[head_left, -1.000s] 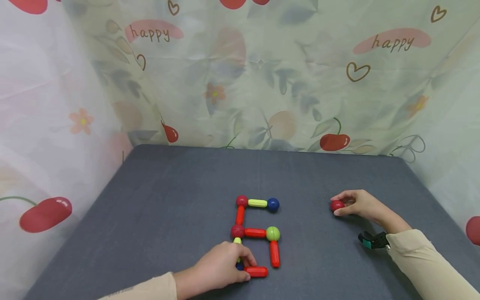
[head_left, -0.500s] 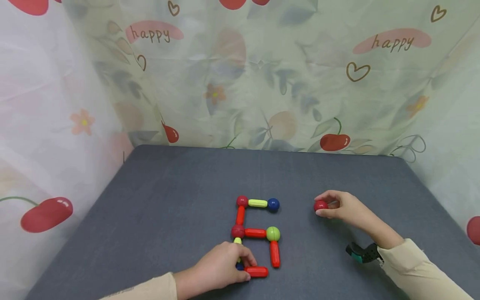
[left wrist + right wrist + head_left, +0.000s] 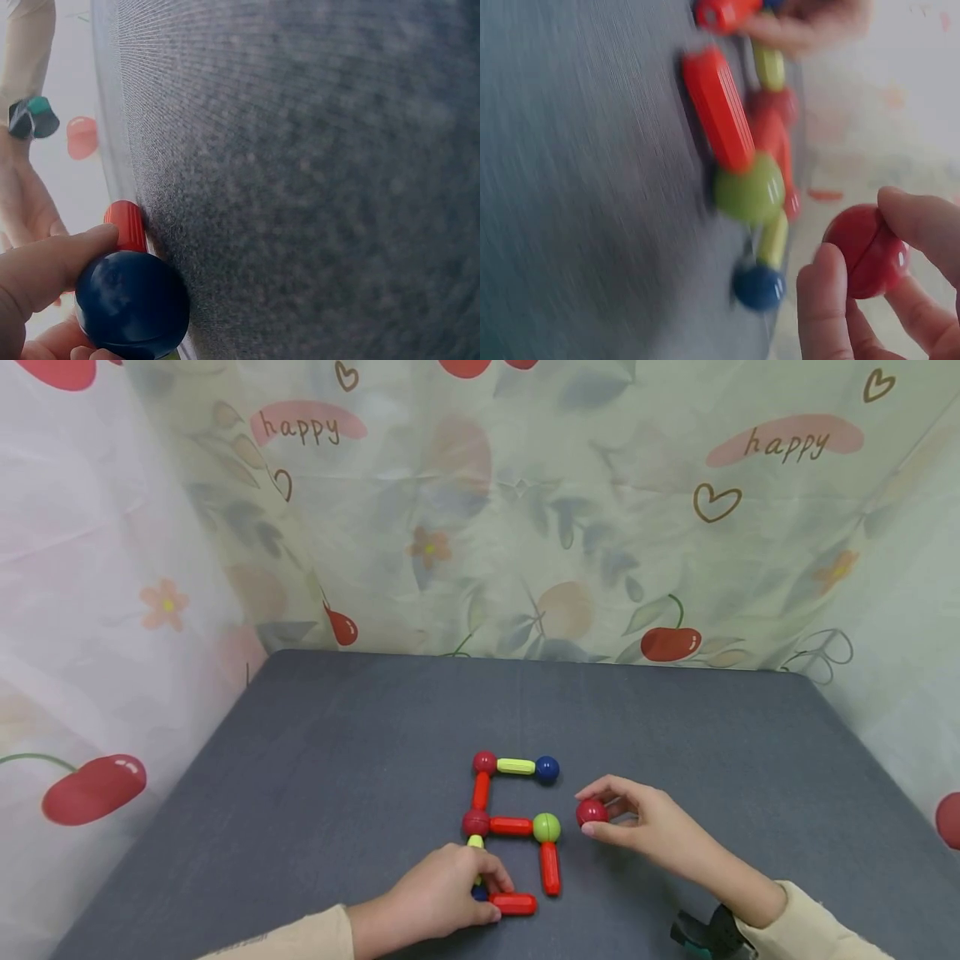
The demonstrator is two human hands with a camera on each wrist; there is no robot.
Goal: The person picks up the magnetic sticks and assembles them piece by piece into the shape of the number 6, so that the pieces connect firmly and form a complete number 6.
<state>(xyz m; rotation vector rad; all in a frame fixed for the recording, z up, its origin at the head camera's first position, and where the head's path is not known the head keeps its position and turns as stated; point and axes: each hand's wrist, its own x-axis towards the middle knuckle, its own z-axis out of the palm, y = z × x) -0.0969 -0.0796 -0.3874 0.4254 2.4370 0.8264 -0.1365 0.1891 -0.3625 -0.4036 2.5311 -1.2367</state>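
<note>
My right hand pinches a loose red ball between thumb and fingers, just right of a magnetic stick-and-ball figure. The right wrist view shows the seam on that ball. My left hand pinches the red magnetic stick at the figure's bottom, beside a blue ball that it mostly hides in the head view. Above these, a yellow stick meets a dark red ball. From there a red stick runs to a green ball, and another red stick points down from it.
Farther up the figure stand a red ball, a yellow ribbed stick and a blue ball. Everything lies on a dark grey table. Patterned curtains close off its back and sides.
The right hand has carried the red ball leftward, then nearer to me, close to the green ball. My left hand and the joined figure look unmoved.
</note>
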